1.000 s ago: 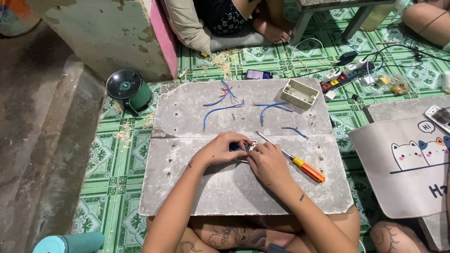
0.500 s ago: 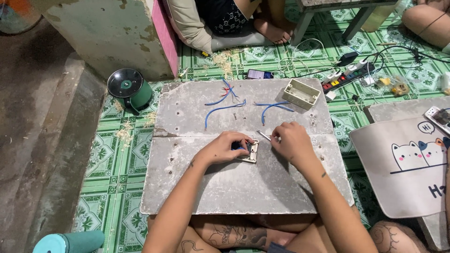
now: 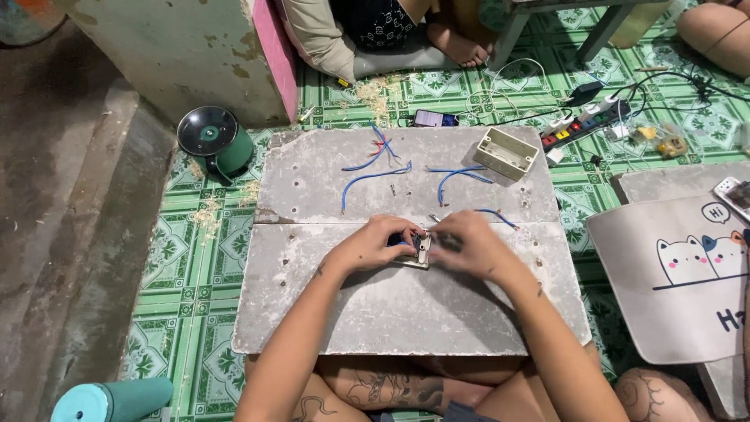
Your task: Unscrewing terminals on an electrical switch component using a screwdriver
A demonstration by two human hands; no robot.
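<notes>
— Green patterned floor mat [image 3: 195, 273] everywhere, sawdust scattered on it, and that grey board [image 3: 391, 312] lying across the person's lap as a workbench. What are the hands on?

— Both meet at the board's middle. The left hand [image 3: 373, 244] curls over a small pale switch plate [image 3: 423, 251], fingers pressed around its left edge. The right hand [image 3: 467, 244] closes on the plate's right side, fingertips pinching something too small and blurred for me to tell.

— And the plate itself?

— Lying on the board, just below the seam between its two halves, mostly covered by the hands.

— What's around it?

— Blue wires [image 3: 375, 168] are strewn over the far half, with a short blue piece [image 3: 494, 214] just beyond the right hand. A cream junction box [image 3: 506, 154] sits open at the far right corner. Off the board, a green kettle [image 3: 215, 142] stands to the left, a power strip [image 3: 586, 125] and a phone [image 3: 435, 119] lie behind, and a cat-print cloth [image 3: 680, 273] spreads to the right. Another person's bare foot [image 3: 461, 47] rests at the top.
</notes>
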